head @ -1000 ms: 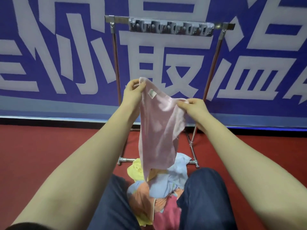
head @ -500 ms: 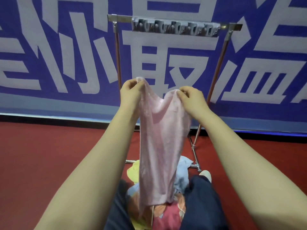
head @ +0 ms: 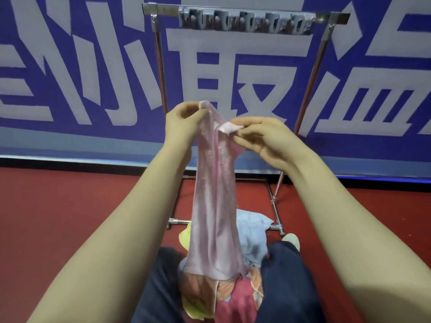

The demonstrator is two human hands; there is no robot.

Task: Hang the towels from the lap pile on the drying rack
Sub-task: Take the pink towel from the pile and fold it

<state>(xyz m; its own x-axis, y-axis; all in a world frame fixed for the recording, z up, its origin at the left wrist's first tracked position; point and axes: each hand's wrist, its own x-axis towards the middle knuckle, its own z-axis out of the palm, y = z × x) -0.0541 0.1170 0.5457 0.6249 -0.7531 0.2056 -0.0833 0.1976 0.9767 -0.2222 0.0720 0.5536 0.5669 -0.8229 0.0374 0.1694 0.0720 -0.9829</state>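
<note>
A pale pink towel point(head: 215, 206) hangs in front of me, bunched into a narrow strip. My left hand point(head: 184, 123) pinches one top corner; my right hand point(head: 263, 138) pinches the other corner close beside it. The towel's lower end reaches the lap pile point(head: 235, 276) of blue, yellow, orange and red towels between my knees. Beyond my hands stands the metal drying rack point(head: 159, 57), whose top bar carries a row of grey clips point(head: 247, 22). Nothing hangs from the clips.
A blue banner with large white characters point(head: 70, 66) forms the wall behind the rack. The floor is red point(head: 70, 217). The rack's base bars point(head: 275, 213) lie on the floor just past my knees, next to a light shoe point(head: 291, 240).
My hands have drawn closer together, so the towel now hangs narrower and longer. The right hand's corner has turned over to show a folded edge.
</note>
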